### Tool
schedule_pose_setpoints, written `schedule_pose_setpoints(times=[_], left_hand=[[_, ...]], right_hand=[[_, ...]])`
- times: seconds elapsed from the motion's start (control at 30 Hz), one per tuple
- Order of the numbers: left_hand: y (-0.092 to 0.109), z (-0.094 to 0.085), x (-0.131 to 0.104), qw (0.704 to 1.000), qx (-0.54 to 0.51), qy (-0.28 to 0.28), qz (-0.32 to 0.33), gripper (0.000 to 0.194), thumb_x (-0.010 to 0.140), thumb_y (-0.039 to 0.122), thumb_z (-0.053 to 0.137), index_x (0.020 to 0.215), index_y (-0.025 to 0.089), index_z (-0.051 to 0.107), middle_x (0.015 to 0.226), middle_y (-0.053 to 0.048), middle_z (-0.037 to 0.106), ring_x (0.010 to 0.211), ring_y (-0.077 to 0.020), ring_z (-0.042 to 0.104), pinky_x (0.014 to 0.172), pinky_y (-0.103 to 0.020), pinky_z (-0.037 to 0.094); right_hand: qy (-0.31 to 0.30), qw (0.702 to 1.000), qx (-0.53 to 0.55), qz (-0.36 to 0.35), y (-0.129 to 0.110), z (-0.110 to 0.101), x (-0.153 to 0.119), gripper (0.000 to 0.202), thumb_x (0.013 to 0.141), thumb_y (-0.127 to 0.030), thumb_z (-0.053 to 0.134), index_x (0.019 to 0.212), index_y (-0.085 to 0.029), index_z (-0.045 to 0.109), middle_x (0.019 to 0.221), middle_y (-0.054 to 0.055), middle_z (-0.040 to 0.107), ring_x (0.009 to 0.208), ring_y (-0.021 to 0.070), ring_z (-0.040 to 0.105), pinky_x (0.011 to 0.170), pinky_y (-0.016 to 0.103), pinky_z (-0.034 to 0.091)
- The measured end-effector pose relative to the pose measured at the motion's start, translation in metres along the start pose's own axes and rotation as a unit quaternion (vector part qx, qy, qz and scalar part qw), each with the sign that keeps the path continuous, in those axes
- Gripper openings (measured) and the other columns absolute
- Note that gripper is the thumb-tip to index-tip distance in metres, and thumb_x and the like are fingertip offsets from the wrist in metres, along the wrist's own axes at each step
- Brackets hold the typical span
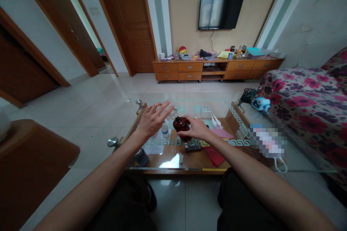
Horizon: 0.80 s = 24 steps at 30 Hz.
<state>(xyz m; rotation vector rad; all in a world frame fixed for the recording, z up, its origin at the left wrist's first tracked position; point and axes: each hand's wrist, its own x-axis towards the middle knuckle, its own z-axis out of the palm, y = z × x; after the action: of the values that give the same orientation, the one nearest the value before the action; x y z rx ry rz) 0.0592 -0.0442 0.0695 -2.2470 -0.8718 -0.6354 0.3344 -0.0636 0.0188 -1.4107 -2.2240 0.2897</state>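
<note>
My right hand [196, 127] grips a small dark red glass bottle [181, 124] standing on the glass coffee table [189, 168]. Just left of the bottle hovers my left hand [154, 118], fingers spread and holding nothing. A clear plastic piece [173, 109] shows behind its fingertips; whether they touch it I cannot tell. A small white bottle [165, 129] stands between the two hands. White paper [154, 147] lies under my left wrist.
On the table lie a dark remote-like object [192, 147], red cloth [214, 155], pink paper [221, 133] and a face mask [279, 162]. A floral sofa [306, 97] runs along the right. A wooden TV cabinet [217, 68] stands against the far wall.
</note>
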Motion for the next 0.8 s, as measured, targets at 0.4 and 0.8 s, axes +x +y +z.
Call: schedule_pose_setpoints(times=[0.4,0.8], left_hand=[[0.0012,-0.0011,-0.0014,1.000,0.007,-0.008,0.005,0.073,0.103,0.018,0.055,0.169,0.035,0.028,0.168,-0.002,0.044,0.133,-0.0325,0.054,0.104,-0.050,0.041],[-0.0009,0.0001,-0.0029,0.999,0.018,-0.020,0.021,0.068,0.103,0.018,0.055,0.166,0.036,0.035,0.170,-0.001,0.040,0.133,-0.0328,0.053,0.104,-0.051,0.043]], right_hand=[[0.001,1.000,0.011,0.003,0.0008,0.0031,0.0004,0.085,0.074,-0.079,0.078,0.140,-0.028,0.061,0.112,0.009,0.079,0.100,0.0348,0.075,0.084,0.042,0.055],[-0.003,1.000,0.030,0.001,0.0001,0.0038,-0.0001,0.084,0.075,-0.077,0.079,0.141,-0.029,0.061,0.112,0.008,0.079,0.101,0.0340,0.075,0.087,0.042,0.055]])
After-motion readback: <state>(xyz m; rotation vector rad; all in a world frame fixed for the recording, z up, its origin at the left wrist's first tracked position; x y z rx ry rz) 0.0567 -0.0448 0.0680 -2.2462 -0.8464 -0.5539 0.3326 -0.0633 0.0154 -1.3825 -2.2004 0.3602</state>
